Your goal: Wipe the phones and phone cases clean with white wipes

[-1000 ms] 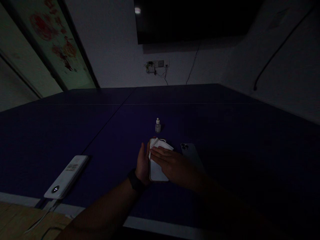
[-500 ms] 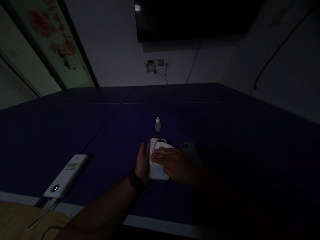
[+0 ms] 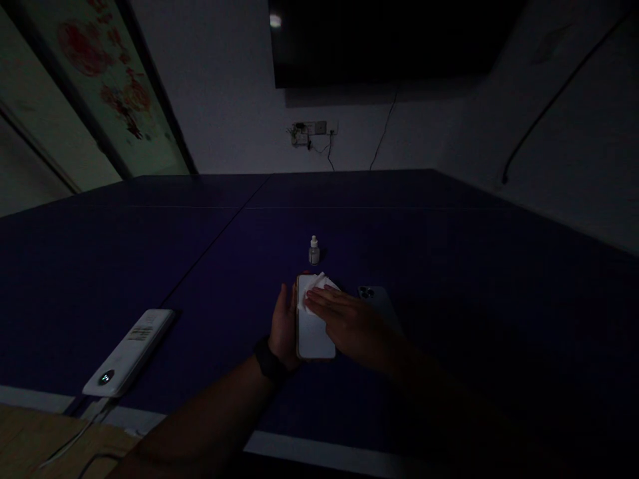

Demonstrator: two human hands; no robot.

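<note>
My left hand (image 3: 284,329), with a black band on its wrist, grips the left side of a pale phone case (image 3: 315,338) with a brownish rim. The case is held upright in view, over the table. Fingers of my right hand (image 3: 349,322) lie together on a crumpled white tissue (image 3: 322,283), pressing it against the upper part of the case. That tissue hides the case's upper right corner. Beyond the case stands a small dropper bottle (image 3: 314,254) with a white top. A phone (image 3: 382,299) with several camera lenses lies to the right, partly covered by my right hand.
A white power bank (image 3: 130,352) with a lit display and plugged cables lies at the left on the dark blue table (image 3: 210,279). Sockets with wires (image 3: 312,130) and a large screen (image 3: 389,43) are on the far wall. The room is dim.
My right hand and the tissue have shifted slightly over the case, and the tissue now covers the camera cutout visible before. The left hand keeps its hold.
</note>
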